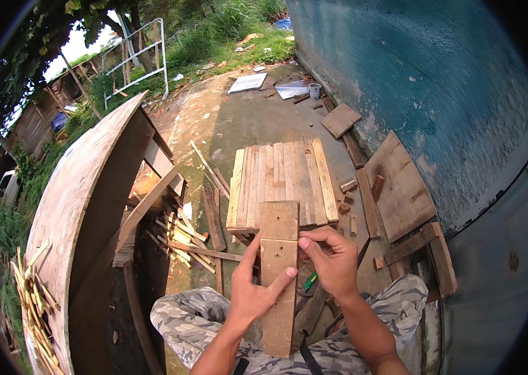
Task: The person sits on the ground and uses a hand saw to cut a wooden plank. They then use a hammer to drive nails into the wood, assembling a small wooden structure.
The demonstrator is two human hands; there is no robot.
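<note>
Upright in front of me is a narrow brown wooden board (278, 294), with a thin line across its upper part and small dark holes. My left hand (255, 284) grips its left edge, the thumb lying across its face. At the right edge, close to the line, the thumb and fingers of my right hand (332, 257) pinch the board; whether they also hold something small is hidden. Behind its top stands a low slatted wooden table (282, 169), partly covered by the board. A green-handled tool (311, 280) lies below my right hand, its kind unclear.
On the left leans a large plywood structure (76, 181), with thin wood strips (182, 240) piled beside it. Wooden panels (399, 187) and offcuts rest along the blue wall (414, 81) at right. Farther off are a grey can (315, 91) and a white metal frame (165, 59).
</note>
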